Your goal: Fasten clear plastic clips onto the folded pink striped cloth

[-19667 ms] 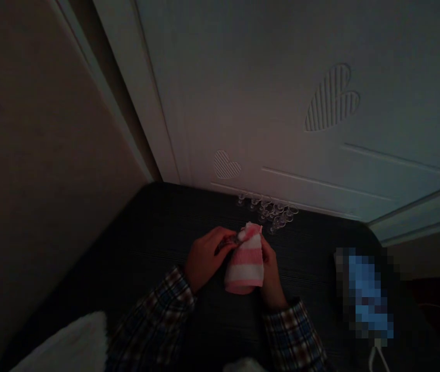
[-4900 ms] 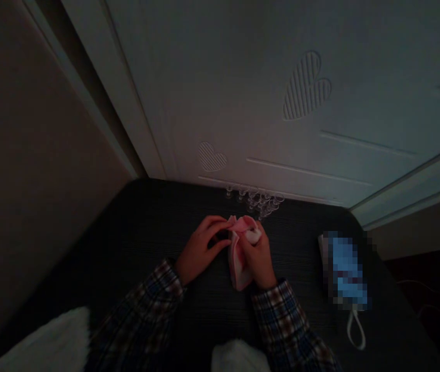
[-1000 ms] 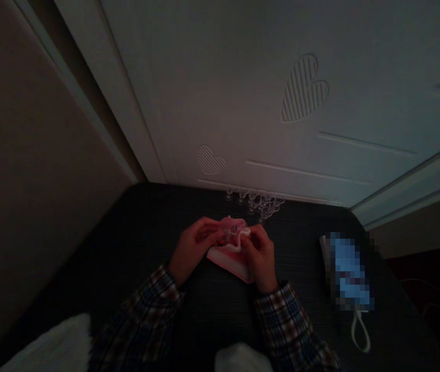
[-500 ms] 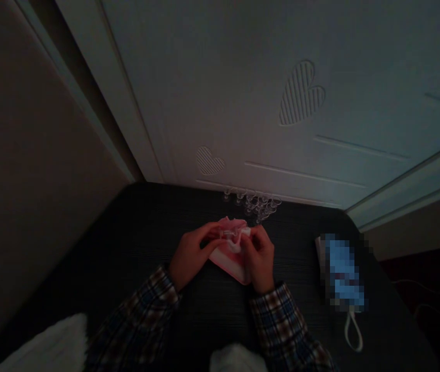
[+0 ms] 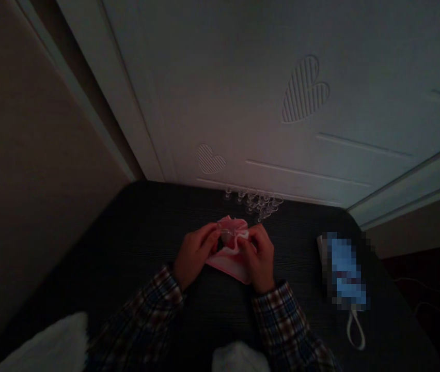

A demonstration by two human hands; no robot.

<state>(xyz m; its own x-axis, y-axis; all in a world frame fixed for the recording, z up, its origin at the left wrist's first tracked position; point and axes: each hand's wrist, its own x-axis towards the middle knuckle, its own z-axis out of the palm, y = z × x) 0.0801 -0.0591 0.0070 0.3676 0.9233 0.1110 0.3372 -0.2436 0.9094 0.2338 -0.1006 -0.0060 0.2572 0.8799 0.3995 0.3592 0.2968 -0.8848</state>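
Over the dark table, my left hand (image 5: 195, 253) is closed with its fingertips pinching a small clear stemmed glass (image 5: 225, 231). It lies sideways against a pink cloth (image 5: 231, 260), which partly hides it. My right hand (image 5: 260, 256) grips a bunched fold of that cloth, close to the stem end of the glass. The lower part of the cloth hangs or lies spread below both hands. Behind the hands, several similar clear little glasses (image 5: 261, 204) stand grouped near the back of the table.
A pale panel (image 5: 223, 103) with striped hearts rises behind the dark table (image 5: 135, 232). To the right lies a blurred-out blue object (image 5: 346, 271) with a white wrist loop (image 5: 355, 330). White fluffy material (image 5: 49, 346) shows at the lower left. The light is dim.
My left fingers have shifted their hold slightly, and the glass has turned a little against the cloth. My right hand stays on the cloth, nearly in place.
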